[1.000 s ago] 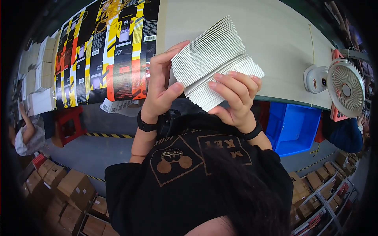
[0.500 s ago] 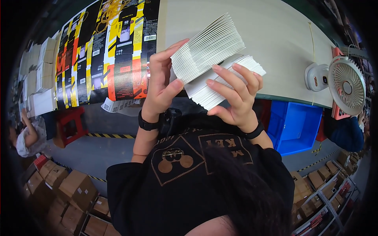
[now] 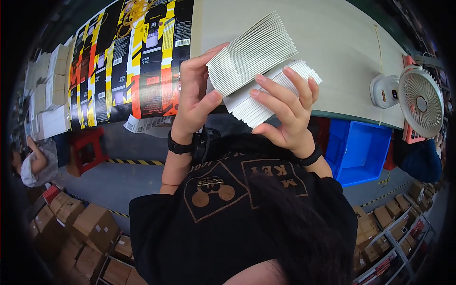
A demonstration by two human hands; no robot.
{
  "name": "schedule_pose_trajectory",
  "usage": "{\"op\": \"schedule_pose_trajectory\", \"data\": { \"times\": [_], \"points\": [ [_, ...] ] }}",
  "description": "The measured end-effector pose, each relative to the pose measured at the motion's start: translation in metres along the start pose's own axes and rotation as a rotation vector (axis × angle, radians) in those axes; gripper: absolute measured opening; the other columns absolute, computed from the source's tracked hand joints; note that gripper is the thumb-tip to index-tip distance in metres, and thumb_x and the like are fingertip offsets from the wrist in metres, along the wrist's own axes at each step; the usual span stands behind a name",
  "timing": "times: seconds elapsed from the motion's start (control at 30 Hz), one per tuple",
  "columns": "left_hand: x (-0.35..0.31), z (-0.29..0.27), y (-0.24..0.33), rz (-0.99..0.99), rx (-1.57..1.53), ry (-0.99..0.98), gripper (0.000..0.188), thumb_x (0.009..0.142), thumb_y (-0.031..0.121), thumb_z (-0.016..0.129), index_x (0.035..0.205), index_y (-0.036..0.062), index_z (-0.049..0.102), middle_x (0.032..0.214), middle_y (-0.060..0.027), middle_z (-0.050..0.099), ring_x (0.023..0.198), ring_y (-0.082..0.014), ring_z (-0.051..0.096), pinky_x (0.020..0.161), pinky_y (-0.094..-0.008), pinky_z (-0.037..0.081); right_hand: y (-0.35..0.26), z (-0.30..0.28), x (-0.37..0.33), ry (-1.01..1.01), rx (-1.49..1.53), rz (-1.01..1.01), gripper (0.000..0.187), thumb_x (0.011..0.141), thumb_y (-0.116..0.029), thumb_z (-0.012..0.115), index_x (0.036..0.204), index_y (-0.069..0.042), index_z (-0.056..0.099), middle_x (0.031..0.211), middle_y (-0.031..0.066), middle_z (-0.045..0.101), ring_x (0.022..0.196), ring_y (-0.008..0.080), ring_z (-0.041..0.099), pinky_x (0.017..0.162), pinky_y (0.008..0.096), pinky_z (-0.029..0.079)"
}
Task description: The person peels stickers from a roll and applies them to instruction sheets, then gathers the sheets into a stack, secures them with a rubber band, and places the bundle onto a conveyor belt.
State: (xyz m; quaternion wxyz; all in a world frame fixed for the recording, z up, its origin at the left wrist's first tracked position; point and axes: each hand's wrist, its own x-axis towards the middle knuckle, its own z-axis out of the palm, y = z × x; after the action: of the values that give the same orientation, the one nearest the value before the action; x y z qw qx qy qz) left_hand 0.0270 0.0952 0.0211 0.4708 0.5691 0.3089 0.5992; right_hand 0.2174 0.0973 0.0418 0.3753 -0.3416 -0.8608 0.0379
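Two thick bundles of thin white folded leaflets are up in front of me, over the table's near edge. My left hand [image 3: 197, 90] grips the upper leaflet bundle [image 3: 254, 52], thumb on the near face and fingers behind; its layered edges fan out toward the far right. Just below and to the right lies the second leaflet bundle [image 3: 251, 107], close against the first. My right hand [image 3: 287, 107] holds this one, with fingers bent over its top and the thumb at its lower edge. Where the bundles meet is partly hidden.
Printed black, yellow and orange card sheets [image 3: 128, 66] cover the table's left side, with yellow rubber bands [image 3: 135, 16] on them. A white fan [image 3: 420, 102] stands at the right. Below the edge are a blue crate [image 3: 361, 152] and a red stool [image 3: 88, 149]. Cardboard boxes [image 3: 95, 225] are behind me.
Both hands keep their hold on the leaflet bundles. The right hand's fingers have shifted slightly on the lower bundle, and the whole view has moved a little.
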Motion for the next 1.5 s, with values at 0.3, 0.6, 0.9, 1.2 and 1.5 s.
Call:
{"op": "schedule_pose_trajectory", "data": {
  "times": [0.3, 0.6, 0.9, 1.2, 1.5],
  "points": [
    [0.002, 0.002, 0.003, -0.02, -0.02, 0.017, 0.053, 0.082, 0.021, 0.052, 0.122, -0.0006, 0.027, 0.13, -0.0236, 0.033, 0.121, -0.0274, 0.034, 0.102, -0.039, 0.023, 0.002, -0.002, -0.001, 0.041, 0.082, -0.017, 0.045, 0.081, -0.052, 0.047, 0.104, -0.016, 0.059, 0.108, 0.0007, 0.058, 0.116, 0.024, 0.041, 0.106, 0.039, 0.011],
    [0.005, -0.004, -0.001, 0.162, 0.457, 0.012, 0.051, 0.082, 0.021, 0.048, 0.122, -0.0062, 0.033, 0.12, -0.0206, 0.046, 0.109, -0.0278, 0.048, 0.094, -0.0343, 0.036, 0.013, -0.029, 0.01, -0.114, 0.047, -0.231, 0.042, 0.064, -0.027, 0.067, 0.104, -0.015, 0.058, 0.105, 0.0028, 0.055, 0.106, 0.0247, 0.049, 0.098, 0.0426, 0.027],
    [0.008, -0.018, 0.004, 0.302, 0.767, 0.006, 0.054, 0.076, 0.014, 0.063, 0.121, -0.004, 0.039, 0.116, -0.0204, 0.05, 0.103, -0.0277, 0.054, 0.087, -0.033, 0.043, 0.014, -0.043, 0.043, -0.528, -0.145, -0.279, 0.043, 0.058, -0.011, 0.065, 0.098, -0.01, 0.053, 0.099, 0.006, 0.054, 0.095, 0.0243, 0.052, 0.088, 0.0353, 0.037],
    [0.023, 0.008, 0.005, -0.005, 0.634, -0.017, 0.051, 0.068, 0.013, 0.071, 0.111, -0.0015, 0.047, 0.105, -0.0175, 0.057, 0.097, -0.0239, 0.058, 0.081, -0.0296, 0.045, 0.018, -0.033, 0.052, -0.665, -0.186, -0.367, 0.029, 0.059, -0.009, 0.066, 0.079, -0.008, 0.044, 0.084, 0.0068, 0.056, 0.082, 0.0258, 0.057, 0.063, 0.0339, 0.046],
    [0.037, 0.017, 0.001, -0.013, 0.525, 0.488, 0.041, 0.068, 0.013, 0.072, 0.097, -0.002, 0.047, 0.083, -0.0155, 0.061, 0.079, -0.0219, 0.062, 0.068, -0.029, 0.047, 0.045, -0.071, 0.083, -0.725, -0.224, 0.306, 0.041, 0.075, -0.035, 0.062, 0.088, 0.001, 0.048, 0.08, 0.0182, 0.06, 0.072, 0.0318, 0.06, 0.064, 0.0375, 0.048]
  ]
}}
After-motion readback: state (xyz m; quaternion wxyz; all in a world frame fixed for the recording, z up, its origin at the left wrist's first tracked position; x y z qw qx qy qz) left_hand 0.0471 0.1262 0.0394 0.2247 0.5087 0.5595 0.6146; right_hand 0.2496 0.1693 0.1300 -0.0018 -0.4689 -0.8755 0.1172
